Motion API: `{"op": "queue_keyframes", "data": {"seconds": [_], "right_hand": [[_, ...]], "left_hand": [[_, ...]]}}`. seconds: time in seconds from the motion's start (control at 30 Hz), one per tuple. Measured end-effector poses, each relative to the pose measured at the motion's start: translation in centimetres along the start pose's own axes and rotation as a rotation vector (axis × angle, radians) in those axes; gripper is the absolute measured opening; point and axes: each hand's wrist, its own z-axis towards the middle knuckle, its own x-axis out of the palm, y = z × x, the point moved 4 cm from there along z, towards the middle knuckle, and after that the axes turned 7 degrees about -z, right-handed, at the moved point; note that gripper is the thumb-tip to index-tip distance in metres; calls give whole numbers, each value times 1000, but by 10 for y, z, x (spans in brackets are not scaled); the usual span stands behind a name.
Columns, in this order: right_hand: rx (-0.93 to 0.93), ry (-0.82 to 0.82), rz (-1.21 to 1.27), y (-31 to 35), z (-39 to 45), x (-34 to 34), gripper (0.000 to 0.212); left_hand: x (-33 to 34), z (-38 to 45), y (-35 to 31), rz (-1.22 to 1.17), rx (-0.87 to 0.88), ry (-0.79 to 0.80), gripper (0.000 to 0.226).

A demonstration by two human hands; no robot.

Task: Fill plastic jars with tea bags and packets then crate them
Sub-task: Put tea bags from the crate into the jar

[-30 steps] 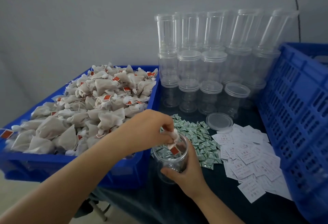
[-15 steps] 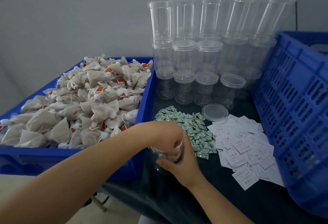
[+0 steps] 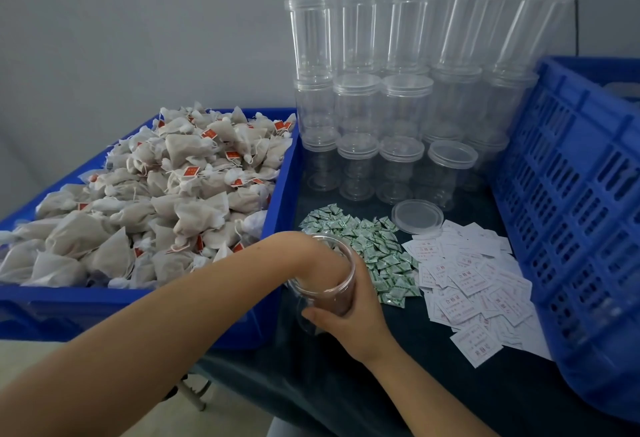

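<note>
- At the near edge of the dark counter (image 3: 433,398), a clear plastic jar (image 3: 341,268) stands upright with its mouth open, just beside the front right corner of the blue tray (image 3: 104,308).
- The right hand (image 3: 349,315) wraps round the jar's lower wall from the near side, thumb across the front, fingers curled behind.
- The left hand (image 3: 311,263) is plunged into the jar past the knuckles; its fingers show only as a blur through the plastic, so whether they grasp anything cannot be told.
- The blue tray, on the left, is heaped with beige tea bags (image 3: 156,201), many bearing small red tags on strings.
- A pile of small green-and-white packets (image 3: 367,246) lies on the counter just right of the jar, touching the right hand's far side.
- Further right, white paper packets with red print (image 3: 471,284) are spread loosely, overlapping one another.
- A loose clear lid (image 3: 417,217) lies flat between the green pile and the stacked jars.
- Lidded empty jars (image 3: 401,104) are stacked in tiers against the grey wall at the back.
- A blue slatted crate (image 3: 581,229) stands along the right edge; its inside is mostly hidden.
</note>
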Motion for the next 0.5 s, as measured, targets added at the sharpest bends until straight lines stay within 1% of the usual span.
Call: {"op": "queue_keyframes", "data": {"seconds": [0.07,0.13,0.2,0.27,0.33,0.43,0.5], "right_hand": [[-10,0,-8,1,0,0,97],[-21,5,7,1,0,-1,101],[-12,16,23,0,-1,-1,103],[-10,16,10,1,-1,-1,100],[-5,12,6,3,-2,0,95],[6,16,26,3,-2,0,96],[8,23,39,3,-3,0,97]], "left_hand": [[-6,-5,0,25,-17,-4,23],[-17,-14,1,31,-32,-77,22],[-34,-32,4,-29,-31,-209,20],[-50,-58,12,-144,-32,-351,15],[-61,-86,26,-221,-54,-485,16],[-64,-110,51,-266,-109,-733,17],[-59,-112,66,-278,-152,-906,19]]}}
